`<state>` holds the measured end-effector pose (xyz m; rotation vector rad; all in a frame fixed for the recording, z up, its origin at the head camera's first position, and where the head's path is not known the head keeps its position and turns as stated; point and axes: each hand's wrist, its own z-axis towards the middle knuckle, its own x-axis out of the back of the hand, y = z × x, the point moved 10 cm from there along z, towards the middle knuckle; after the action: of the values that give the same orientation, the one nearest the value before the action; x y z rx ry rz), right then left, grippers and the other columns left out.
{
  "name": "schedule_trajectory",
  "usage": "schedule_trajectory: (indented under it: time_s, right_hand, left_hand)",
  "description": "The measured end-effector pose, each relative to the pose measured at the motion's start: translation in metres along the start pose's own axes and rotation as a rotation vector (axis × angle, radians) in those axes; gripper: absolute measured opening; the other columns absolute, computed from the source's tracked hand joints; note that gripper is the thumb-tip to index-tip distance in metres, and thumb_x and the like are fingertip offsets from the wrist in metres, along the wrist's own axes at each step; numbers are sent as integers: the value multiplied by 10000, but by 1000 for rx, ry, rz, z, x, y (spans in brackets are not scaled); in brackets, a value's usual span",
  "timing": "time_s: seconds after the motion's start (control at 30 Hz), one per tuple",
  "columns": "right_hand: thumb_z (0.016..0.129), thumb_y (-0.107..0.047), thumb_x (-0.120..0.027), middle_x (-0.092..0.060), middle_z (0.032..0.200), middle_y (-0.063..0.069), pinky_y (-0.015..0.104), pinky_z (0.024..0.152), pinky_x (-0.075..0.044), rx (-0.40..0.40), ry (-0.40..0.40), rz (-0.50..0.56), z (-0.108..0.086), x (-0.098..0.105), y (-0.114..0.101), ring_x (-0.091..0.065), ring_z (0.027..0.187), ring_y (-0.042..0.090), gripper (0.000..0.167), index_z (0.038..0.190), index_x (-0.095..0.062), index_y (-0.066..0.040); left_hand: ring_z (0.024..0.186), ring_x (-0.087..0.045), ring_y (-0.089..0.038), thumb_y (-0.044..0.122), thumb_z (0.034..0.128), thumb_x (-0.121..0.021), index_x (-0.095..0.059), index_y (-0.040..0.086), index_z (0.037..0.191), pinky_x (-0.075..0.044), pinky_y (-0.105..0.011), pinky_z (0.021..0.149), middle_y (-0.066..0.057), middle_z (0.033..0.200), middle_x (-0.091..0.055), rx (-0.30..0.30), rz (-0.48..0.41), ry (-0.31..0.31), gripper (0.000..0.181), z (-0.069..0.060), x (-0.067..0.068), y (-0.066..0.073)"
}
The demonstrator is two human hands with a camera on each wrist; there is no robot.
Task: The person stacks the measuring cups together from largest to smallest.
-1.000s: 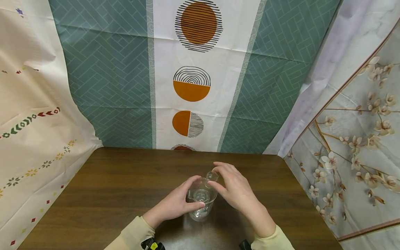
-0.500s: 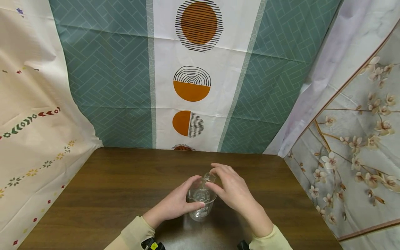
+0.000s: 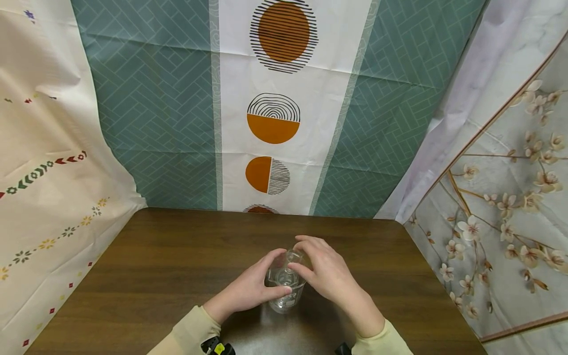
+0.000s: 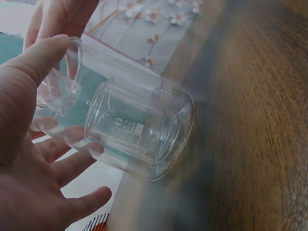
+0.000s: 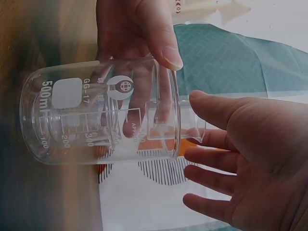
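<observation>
A large glass beaker point(image 3: 282, 304) marked 500 ml in the right wrist view stands upright on the wooden table. My left hand point(image 3: 253, 290) holds it near the rim, thumb on the near side and fingers on the far side. Inside it sits a medium beaker point(image 4: 127, 122), with white print on its wall. Between thumb and fingertips, my right hand point(image 3: 330, 271) pinches a small clear beaker point(image 5: 198, 120) by its upper part. The lower end of this small beaker is inside the large beaker's mouth, above the medium one.
The brown wooden table point(image 3: 177, 261) reaches back to a green and white cloth point(image 3: 177, 123) with orange circles. A cream patterned cloth point(image 3: 53, 197) hangs on the left, a floral cloth point(image 3: 501, 222) on the right.
My right hand has moved left and slightly down, bringing the small beaker from beside the rim to inside the large beaker's mouth. The left hand and large beaker have stayed in place.
</observation>
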<state>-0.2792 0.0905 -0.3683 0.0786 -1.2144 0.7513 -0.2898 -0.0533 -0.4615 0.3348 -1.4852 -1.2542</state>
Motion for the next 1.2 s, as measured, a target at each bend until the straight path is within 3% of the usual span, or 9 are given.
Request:
schedule_trajectory:
  time_s: [0.9,1.2]
  right_hand:
    - [1010,-375,-840,-652,1515,41,578,1007,-577,19,-130,-5,-2,-22,0,-577,1433,289,311,1190,-759,-135]
    - [996,-356,-857,-663,1498,51,579,1010,-573,18,-147,-1,-1,-27,1,-577,1429,294,287,1169,-763,-147]
  left_hand:
    - [1472,-519,-252,560,984,-816,-342,221,1706,-470,-591,1148,-27,1662,-468,36,-14,-20,928,0,-3,-5]
    - [1491,-507,-320,542,983,-825,-355,206,1698,-456,-647,1149,-63,1682,-453,15,2,-8,919,0,-1,-2]
